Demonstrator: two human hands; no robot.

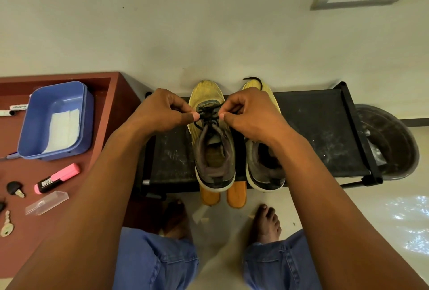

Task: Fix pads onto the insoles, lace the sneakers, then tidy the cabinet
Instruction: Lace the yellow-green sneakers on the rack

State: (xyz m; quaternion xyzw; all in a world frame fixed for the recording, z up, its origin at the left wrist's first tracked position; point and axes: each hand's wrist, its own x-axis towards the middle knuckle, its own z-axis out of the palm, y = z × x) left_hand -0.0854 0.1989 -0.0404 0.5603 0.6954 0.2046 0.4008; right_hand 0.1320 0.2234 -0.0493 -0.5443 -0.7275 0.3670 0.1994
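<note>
We see both grips pinched narrow on the black lace [209, 115]: the left hand [162, 109] holds a strand between thumb and forefinger at 9 o'clock of the eyelets, the right hand [249, 115] holds the other strand at 3 o'clock, each about equally near. The lace crosses between them over the tongue of the left sneaker [212, 141], whose long axis runs 6 to 12 o'clock, toe toward the wall, heel toward us. We judge the coming move to turn on this symmetry: the strands leave the shoe sideways, so tightening or knotting calls for opposed pulls across the long axis. The right sneaker [263, 150] stands just beside it at 3 o'clock, parallel, with a loose lace end [255, 80] at its toe. Both rest on the black shoe rack [313, 131]; two orange insoles [222, 195] project beneath its near edge. At 9 o'clock, on the brown counter [111, 103], a blue tub [55, 120] holds white pads [63, 129]; a pink highlighter [58, 178] lies at its 6 o'clock. A dark bin [392, 141] stands at 3 o'clock of the rack.
</note>
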